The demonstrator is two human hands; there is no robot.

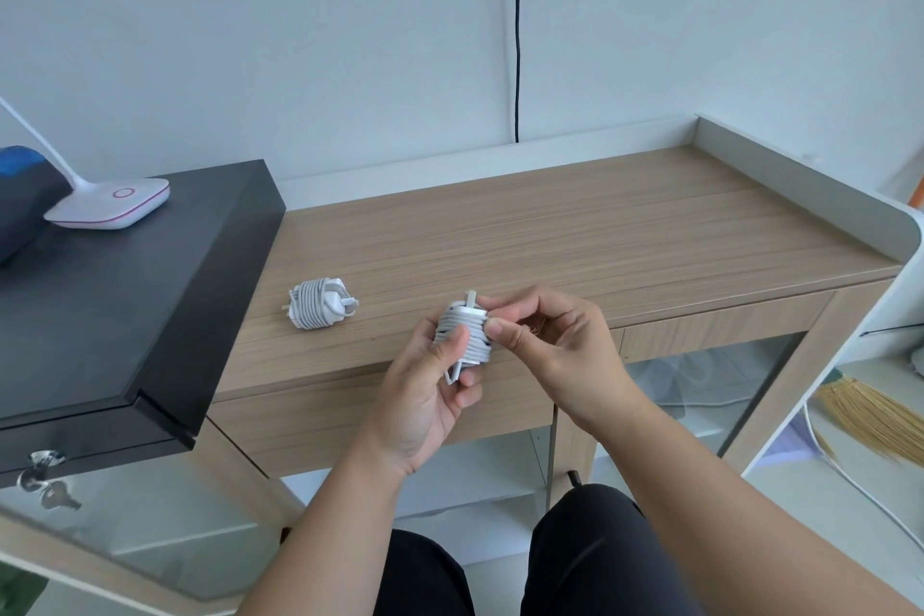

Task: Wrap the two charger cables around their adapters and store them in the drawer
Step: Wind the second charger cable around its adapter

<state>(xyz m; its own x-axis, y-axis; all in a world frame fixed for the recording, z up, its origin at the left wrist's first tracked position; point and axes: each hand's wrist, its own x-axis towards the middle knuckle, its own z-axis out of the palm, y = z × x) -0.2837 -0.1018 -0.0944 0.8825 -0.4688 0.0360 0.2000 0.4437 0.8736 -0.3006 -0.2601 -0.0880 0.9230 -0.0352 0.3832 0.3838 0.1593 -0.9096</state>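
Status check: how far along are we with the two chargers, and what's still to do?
One wrapped charger lies finished on the wooden desk. The second charger is in hand: the left hand grips it, nearly fully coiled, while the right hand pinches the cable end at its top. Left: secure that end, then store both; the drawer looks closed.

I am sitting before the table (575,235), my knees under its front edge. My left hand (430,395) and right hand (555,345) are meeting over that edge, holding the second adapter (462,333) between them. The first adapter (320,303) is lying on the table to the left of my hands, well apart. The cabinet (125,305) is standing to the left of the table, touching it, with the lamp base (110,203) resting on its far left. The drawer front (720,325) is lying to the right of my hands, below the tabletop.
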